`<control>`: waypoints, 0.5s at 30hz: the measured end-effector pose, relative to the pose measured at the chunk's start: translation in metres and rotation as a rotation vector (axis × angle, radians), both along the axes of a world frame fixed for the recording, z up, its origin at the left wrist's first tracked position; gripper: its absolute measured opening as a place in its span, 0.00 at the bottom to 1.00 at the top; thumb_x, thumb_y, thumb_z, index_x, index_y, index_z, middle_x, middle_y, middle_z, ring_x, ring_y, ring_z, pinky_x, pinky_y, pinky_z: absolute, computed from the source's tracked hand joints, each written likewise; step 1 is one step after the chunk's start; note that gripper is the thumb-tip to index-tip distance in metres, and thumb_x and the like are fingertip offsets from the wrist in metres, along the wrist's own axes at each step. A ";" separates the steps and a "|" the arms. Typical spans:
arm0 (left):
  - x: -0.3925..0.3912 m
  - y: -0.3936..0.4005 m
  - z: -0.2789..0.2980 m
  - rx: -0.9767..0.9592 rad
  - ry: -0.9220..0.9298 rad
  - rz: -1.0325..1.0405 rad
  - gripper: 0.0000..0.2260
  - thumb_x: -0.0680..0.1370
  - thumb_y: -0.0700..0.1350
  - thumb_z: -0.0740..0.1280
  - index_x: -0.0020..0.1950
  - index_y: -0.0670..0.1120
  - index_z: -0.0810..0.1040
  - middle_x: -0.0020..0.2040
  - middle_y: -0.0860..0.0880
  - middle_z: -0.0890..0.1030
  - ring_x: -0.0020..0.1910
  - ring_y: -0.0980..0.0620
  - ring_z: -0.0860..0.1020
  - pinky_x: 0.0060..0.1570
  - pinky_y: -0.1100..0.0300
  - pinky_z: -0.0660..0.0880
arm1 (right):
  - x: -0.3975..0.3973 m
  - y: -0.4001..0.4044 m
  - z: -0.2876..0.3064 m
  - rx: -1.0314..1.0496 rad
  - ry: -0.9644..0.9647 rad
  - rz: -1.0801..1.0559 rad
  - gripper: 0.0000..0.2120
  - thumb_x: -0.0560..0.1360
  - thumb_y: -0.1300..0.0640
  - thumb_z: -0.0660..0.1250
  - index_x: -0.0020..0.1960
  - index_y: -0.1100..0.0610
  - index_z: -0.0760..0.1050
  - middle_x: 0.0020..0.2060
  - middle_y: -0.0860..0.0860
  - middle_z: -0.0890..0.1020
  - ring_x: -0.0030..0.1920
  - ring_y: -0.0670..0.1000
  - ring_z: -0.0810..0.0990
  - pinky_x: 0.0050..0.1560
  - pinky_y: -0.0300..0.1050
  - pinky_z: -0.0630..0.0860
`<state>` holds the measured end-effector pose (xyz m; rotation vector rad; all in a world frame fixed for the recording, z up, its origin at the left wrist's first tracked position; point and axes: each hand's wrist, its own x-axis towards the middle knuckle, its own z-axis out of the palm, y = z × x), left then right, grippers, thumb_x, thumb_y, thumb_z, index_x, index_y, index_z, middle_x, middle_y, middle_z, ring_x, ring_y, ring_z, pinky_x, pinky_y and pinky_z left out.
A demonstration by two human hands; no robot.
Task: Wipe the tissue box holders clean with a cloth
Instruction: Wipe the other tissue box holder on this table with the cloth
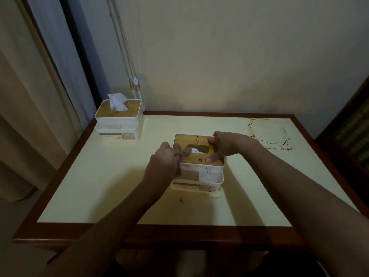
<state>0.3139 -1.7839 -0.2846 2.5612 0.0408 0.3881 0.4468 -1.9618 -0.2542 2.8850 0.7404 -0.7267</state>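
Note:
A white tissue box holder (207,173) with a wooden lid stands in the middle of the table; brown spots mark its lid and front. My left hand (162,163) grips a brownish cloth (184,152) against the lid's left edge. My right hand (221,145) holds the lid's right side, thumb on the front right corner and fingers at the back corner. A second holder (119,121), with a white tissue sticking out of its wooden lid, stands at the table's back left corner.
The table (99,176) has a pale yellow top and a dark wooden border. Brown stain rings (269,134) mark its back right area, and a small stain (180,200) lies in front of the near holder. Curtains hang at the left; a wall stands behind.

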 end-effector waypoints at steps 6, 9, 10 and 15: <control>0.046 0.023 -0.012 0.093 0.075 0.081 0.13 0.81 0.45 0.61 0.63 0.48 0.77 0.46 0.49 0.67 0.44 0.51 0.70 0.42 0.60 0.66 | -0.021 0.005 0.012 0.026 0.111 -0.144 0.39 0.68 0.29 0.64 0.66 0.58 0.72 0.56 0.53 0.77 0.54 0.53 0.75 0.52 0.46 0.68; 0.070 0.040 -0.012 0.089 0.096 0.083 0.14 0.80 0.51 0.60 0.61 0.47 0.78 0.44 0.49 0.69 0.42 0.51 0.69 0.38 0.59 0.64 | -0.032 0.000 0.017 0.079 0.169 -0.156 0.35 0.72 0.32 0.61 0.66 0.58 0.74 0.62 0.54 0.77 0.60 0.55 0.75 0.55 0.46 0.67; 0.077 0.043 -0.011 0.099 0.106 0.075 0.13 0.79 0.50 0.62 0.60 0.47 0.78 0.43 0.49 0.69 0.42 0.50 0.70 0.38 0.59 0.64 | -0.036 -0.003 0.019 0.115 0.199 -0.154 0.32 0.74 0.34 0.60 0.66 0.57 0.74 0.62 0.54 0.77 0.61 0.55 0.75 0.55 0.46 0.68; 0.093 0.043 0.003 0.145 0.105 -0.114 0.12 0.78 0.43 0.65 0.60 0.49 0.81 0.48 0.43 0.76 0.50 0.44 0.74 0.47 0.52 0.72 | -0.042 -0.014 0.023 0.352 0.253 -0.143 0.20 0.76 0.48 0.66 0.66 0.52 0.74 0.42 0.46 0.82 0.44 0.44 0.80 0.47 0.40 0.72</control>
